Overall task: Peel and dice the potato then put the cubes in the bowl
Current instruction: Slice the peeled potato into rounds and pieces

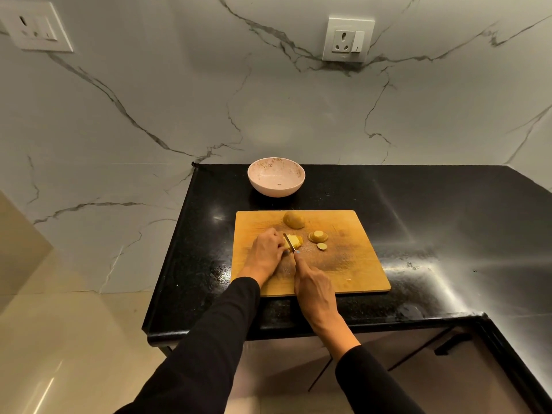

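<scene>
Nearest me, two arms in black sleeves reach over the front edge of the glossy black stone countertop (448, 234). The right hand (313, 289) is closed around the handle of a small kitchen knife (289, 242), forefinger stretched along its top; the blade stands on edge in the pale yellow potato piece (294, 242). At about nine o'clock from the blade, the left hand (265, 252) is curled with fingertips pressed down on that piece, pinning it to the rectangular light wooden cutting board (352, 264).

Just beyond, toward two o'clock from the knife, lies a round potato slice with a smaller piece on top (317, 236), and a little round offcut (321, 246) beside it. Farther, at twelve o'clock, a larger domed potato chunk (294, 220) rests near the board's far edge.

Past the board, at twelve o'clock, stands a pale pink speckled bowl (276, 180). Behind it rises the white veined marble wall (179, 100), bearing a white socket (348, 38).
</scene>
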